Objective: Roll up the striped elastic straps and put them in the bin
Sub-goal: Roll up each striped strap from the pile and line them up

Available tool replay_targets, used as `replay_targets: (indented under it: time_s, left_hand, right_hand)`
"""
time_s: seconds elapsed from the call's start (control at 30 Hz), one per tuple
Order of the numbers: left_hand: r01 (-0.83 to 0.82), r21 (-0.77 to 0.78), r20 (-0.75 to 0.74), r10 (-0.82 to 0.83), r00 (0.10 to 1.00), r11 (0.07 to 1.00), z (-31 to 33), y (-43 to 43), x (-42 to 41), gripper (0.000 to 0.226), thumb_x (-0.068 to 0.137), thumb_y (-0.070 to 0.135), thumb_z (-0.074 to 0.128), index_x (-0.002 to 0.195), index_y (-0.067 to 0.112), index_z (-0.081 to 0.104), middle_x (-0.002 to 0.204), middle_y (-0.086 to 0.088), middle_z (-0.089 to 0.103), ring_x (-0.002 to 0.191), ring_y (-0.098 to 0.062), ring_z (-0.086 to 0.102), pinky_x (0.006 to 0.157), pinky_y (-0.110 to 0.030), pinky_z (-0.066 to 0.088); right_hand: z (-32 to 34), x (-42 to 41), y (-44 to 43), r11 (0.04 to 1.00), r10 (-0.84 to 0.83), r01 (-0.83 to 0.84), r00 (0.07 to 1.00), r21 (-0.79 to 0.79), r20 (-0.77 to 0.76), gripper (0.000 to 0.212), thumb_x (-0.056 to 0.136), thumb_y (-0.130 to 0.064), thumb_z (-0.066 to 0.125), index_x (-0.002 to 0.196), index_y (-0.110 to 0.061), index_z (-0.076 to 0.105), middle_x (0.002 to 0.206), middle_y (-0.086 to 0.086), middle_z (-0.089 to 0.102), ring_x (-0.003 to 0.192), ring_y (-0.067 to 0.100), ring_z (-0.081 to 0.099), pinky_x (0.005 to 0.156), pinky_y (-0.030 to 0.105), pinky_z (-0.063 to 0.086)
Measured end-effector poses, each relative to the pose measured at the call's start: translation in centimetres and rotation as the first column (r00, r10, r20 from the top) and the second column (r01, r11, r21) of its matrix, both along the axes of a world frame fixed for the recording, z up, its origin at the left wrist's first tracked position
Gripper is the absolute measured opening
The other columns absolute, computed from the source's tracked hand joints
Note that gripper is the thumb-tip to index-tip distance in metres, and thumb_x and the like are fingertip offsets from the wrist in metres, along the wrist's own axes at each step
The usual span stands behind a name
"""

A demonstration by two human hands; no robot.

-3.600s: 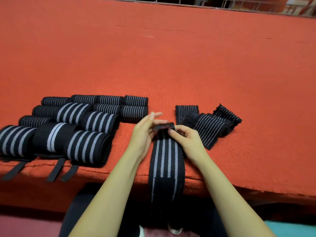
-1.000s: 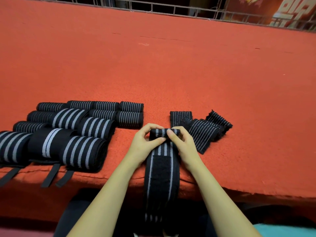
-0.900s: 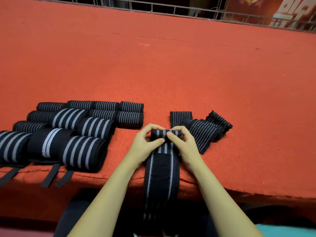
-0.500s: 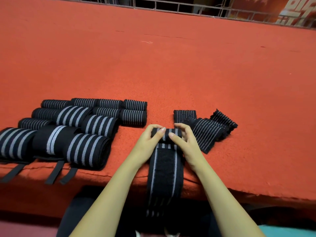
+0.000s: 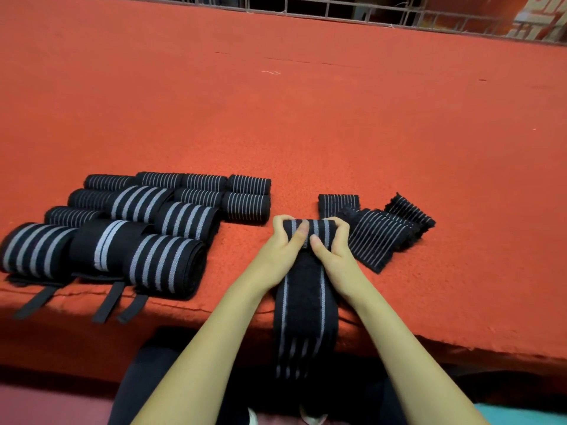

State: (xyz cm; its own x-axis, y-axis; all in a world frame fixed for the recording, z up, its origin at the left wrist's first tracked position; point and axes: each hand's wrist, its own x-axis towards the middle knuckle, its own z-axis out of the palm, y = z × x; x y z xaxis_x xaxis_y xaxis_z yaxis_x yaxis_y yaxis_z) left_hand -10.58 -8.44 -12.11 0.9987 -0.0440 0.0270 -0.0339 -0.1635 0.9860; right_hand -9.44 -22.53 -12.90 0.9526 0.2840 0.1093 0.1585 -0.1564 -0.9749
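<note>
Fatter than a second ago, the roll (image 5: pixel 308 230) sits pinched by left hand (image 5: pixel 283 251) and right hand (image 5: pixel 333 251) — a loosened grip lets springy elastic unwind.

We see a wide surface (image 5: pixel 306 124) covered in rough orange-red felt, its near edge frayed and sagging slightly. A small pale thread (image 5: pixel 271 72) lies on it toward the far side. Beyond the far edge runs a grey metal railing (image 5: pixel 337 13), and below the near edge, at lower right, shows a strip of teal floor (image 5: pixel 521 420)
</note>
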Motion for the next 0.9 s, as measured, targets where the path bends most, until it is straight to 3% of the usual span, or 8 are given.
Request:
replay_targets:
  time_s: [0.13, 0.23, 0.33, 0.5, 0.63, 0.73, 0.83, 0.9]
  left_hand:
    - [0.025, -0.038, -0.015, -0.026, 1.0, 0.999, 0.0, 0.5, 0.1, 0.023, 0.1, 0.039, 0.043, 0.115, 0.024, 0.033, 0.102, 0.006, 0.058, 0.097, -0.006, 0.059, 0.088, -0.024, 0.048]
    - [0.052, -0.107, 0.038, -0.048, 0.998, 0.993, 0.0, 0.7, -0.3, 0.016, 0.099, 0.025, 0.05, 0.112, 0.02, 0.043, 0.095, 0.006, 0.057, 0.084, 0.004, 0.058, 0.078, -0.015, 0.048]
    - [0.024, -0.089, 0.176, -0.008, 0.984, 0.996, -0.5, 1.0, -0.5, 0.018, 0.095, 0.011, 0.057, 0.109, 0.019, 0.051, 0.096, 0.005, 0.056, 0.088, 0.001, 0.056, 0.082, -0.017, 0.047]
    - [0.011, -0.049, 0.258, 0.002, 0.966, 0.999, -0.6, 1.2, -0.6, 0.026, 0.09, 0.002, 0.06, 0.105, 0.022, 0.053, 0.103, 0.006, 0.058, 0.1, -0.004, 0.055, 0.094, -0.023, 0.043]
    - [0.016, -0.041, 0.229, -0.006, 0.973, 0.999, -0.5, 0.8, -0.6, 0.018, 0.093, 0.03, 0.057, 0.109, 0.023, 0.053, 0.102, 0.012, 0.059, 0.097, -0.001, 0.055, 0.094, -0.023, 0.044]
    - [0.005, 0.01, 0.098, -0.006, 0.995, 1.0, -0.1, 0.6, -0.3, 0.029, 0.089, 0.061, 0.042, 0.1, 0.037, 0.053, 0.09, 0.027, 0.061, 0.09, 0.006, 0.057, 0.088, -0.023, 0.042]
    - [-0.005, 0.019, 0.039, 0.004, 0.999, 1.0, 0.2, 0.5, 0.1, 0.033, 0.091, 0.062, 0.047, 0.081, 0.03, 0.052, 0.071, 0.021, 0.056, 0.073, 0.001, 0.053, 0.079, -0.029, 0.041]
    - [-0.002, -0.014, 0.084, 0.003, 0.996, 1.0, -0.2, 0.5, 0.0, 0.027, 0.094, 0.05, 0.051, 0.086, 0.025, 0.053, 0.073, 0.02, 0.055, 0.074, 0.0, 0.052, 0.079, -0.027, 0.042]
  right_hand:
    - [-0.1, -0.3, 0.4, 0.997, 0.012, -0.01, 1.0, -0.074, 0.028, 0.035, 0.101, -0.023, 0.046, 0.127, -0.024, 0.023, 0.106, -0.01, 0.054, 0.098, 0.002, 0.056, 0.095, 0.03, 0.046]
    - [-0.1, -0.4, 0.2, 1.0, -0.013, 0.013, 1.0, 0.021, 0.007, 0.031, 0.098, -0.02, 0.051, 0.123, -0.023, 0.032, 0.102, -0.007, 0.056, 0.09, -0.003, 0.058, 0.085, 0.022, 0.048]
    - [0.6, -0.5, 0.4, 0.988, -0.064, 0.068, 0.997, 0.138, -0.036, 0.022, 0.092, -0.036, 0.05, 0.11, -0.023, 0.049, 0.101, -0.008, 0.06, 0.087, -0.009, 0.059, 0.079, 0.016, 0.046]
    - [0.6, -0.1, 0.7, 0.99, -0.073, 0.091, 0.985, 0.108, -0.157, 0.039, 0.094, -0.048, 0.049, 0.107, -0.013, 0.059, 0.108, 0.004, 0.068, 0.1, 0.012, 0.066, 0.088, 0.029, 0.052]
    - [0.6, 0.0, 0.5, 0.98, -0.067, 0.093, 0.987, 0.176, -0.148, 0.027, 0.1, -0.027, 0.047, 0.108, -0.002, 0.055, 0.101, 0.005, 0.064, 0.092, 0.007, 0.064, 0.081, 0.023, 0.05]
    - [0.1, -0.3, 0.3, 0.981, -0.078, 0.09, 0.994, 0.171, -0.075, 0.013, 0.1, -0.026, 0.049, 0.1, -0.014, 0.055, 0.097, 0.0, 0.058, 0.092, 0.008, 0.057, 0.085, 0.029, 0.048]
    - [-0.1, -0.4, 0.1, 0.979, -0.091, 0.098, 0.995, 0.177, -0.048, 0.017, 0.095, -0.032, 0.051, 0.101, -0.017, 0.054, 0.096, -0.003, 0.058, 0.093, 0.008, 0.057, 0.088, 0.032, 0.048]
    - [-0.1, -0.5, 0.1, 0.984, -0.097, 0.103, 0.994, 0.142, -0.044, 0.022, 0.093, -0.039, 0.051, 0.103, -0.02, 0.054, 0.094, -0.006, 0.059, 0.091, 0.007, 0.058, 0.088, 0.032, 0.048]
